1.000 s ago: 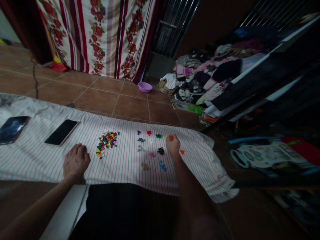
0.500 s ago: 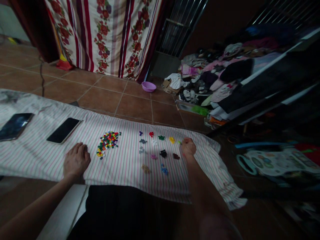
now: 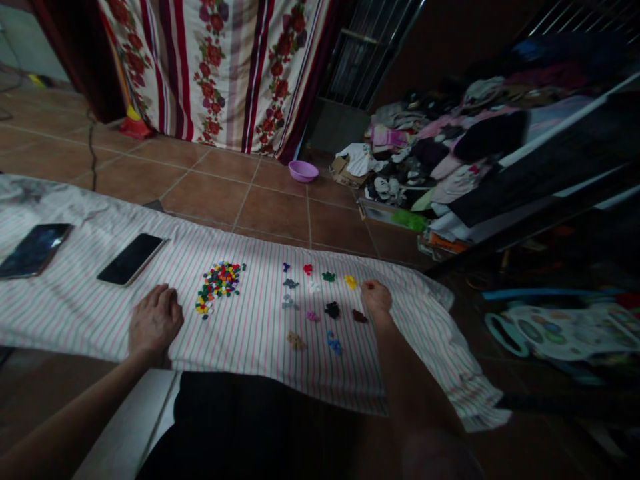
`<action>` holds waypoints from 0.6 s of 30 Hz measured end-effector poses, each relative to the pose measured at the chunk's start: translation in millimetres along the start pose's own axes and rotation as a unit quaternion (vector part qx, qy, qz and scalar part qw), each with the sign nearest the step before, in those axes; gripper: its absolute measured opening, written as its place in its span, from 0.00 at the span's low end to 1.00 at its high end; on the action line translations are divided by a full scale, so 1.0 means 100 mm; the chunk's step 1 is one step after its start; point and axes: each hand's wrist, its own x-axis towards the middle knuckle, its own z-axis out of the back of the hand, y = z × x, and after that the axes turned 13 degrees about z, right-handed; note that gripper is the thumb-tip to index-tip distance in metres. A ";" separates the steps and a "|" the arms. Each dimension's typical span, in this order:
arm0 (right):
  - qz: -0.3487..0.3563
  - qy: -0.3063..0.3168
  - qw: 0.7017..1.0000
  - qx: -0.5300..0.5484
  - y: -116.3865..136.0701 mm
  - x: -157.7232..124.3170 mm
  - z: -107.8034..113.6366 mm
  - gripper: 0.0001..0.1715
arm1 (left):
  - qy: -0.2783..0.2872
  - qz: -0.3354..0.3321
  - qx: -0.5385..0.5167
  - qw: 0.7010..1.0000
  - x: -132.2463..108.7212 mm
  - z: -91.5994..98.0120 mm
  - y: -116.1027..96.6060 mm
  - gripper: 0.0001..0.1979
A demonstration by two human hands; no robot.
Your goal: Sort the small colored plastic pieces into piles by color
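My left hand [image 3: 156, 321] rests palm down on the striped cloth [image 3: 240, 347], fingers loosely spread, holding nothing. To its right lies a heap of mixed coloured small pieces [image 3: 220, 283]. My right hand [image 3: 376, 298] is closed, fingers curled down on the cloth just right of the yellow pieces [image 3: 351, 282]; what they hold, if anything, is hidden. Small single-colour groups spread leftward from it: green pieces [image 3: 329, 277], red pieces [image 3: 307, 269], white pieces [image 3: 313, 286], black pieces [image 3: 332, 309], brown pieces [image 3: 359, 316], pink pieces [image 3: 312, 317], blue pieces [image 3: 334, 343] and tan pieces [image 3: 296, 341].
Two dark-screened devices lie at the left: a phone [image 3: 131, 260] and a larger tablet-like one [image 3: 35, 251]. Beyond the cloth, a purple basin [image 3: 303, 171] stands on the tiled floor. Piled clothes [image 3: 435, 147] fill the far right; a floral curtain [image 3: 225, 73] hangs behind.
The view has shifted slightly. Bright green bits seen beside my right fingertips no longer show, and that hand covers the spot. My left hand stays in place.
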 end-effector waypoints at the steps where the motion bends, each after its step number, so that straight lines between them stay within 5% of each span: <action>1: 0.005 -0.001 1.000 -0.008 0.00 -0.01 -0.01 0.16 | -0.001 -0.002 -0.001 1.000 0.00 0.00 0.00 0.20; 18: 0.099 0.034 0.991 -0.083 -0.06 0.05 -0.03 0.15 | 0.020 -0.001 -0.017 1.000 -0.01 0.00 0.01 0.19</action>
